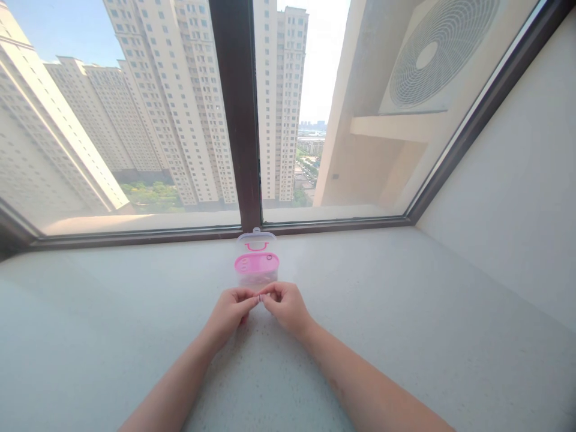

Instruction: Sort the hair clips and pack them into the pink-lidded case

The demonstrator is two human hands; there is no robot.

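Close together over the sill, my left hand (pixel 234 309) and my right hand (pixel 288 307) meet at the fingertips. Both are closed in a pinch on a small pale thing (pixel 260 297), mostly covered by the fingers; its kind is too small to make out. Just beyond the hands stands a clear plastic box (pixel 256 278) with an oval pink tray (pixel 255 263) in its top. A small dark ring-shaped item (pixel 269 257) lies on the tray's right side. The box's clear lid (pixel 256 238) is raised at the back and has a pink handle (pixel 257 246).
The pale speckled sill (pixel 112 324) stretches to both sides. A brown window frame (pixel 236 120) rises right behind the box, and a white wall (pixel 508 198) bounds the right. Outside the glass are tall buildings (pixel 175 90) and an air-conditioner fan (pixel 443 51).
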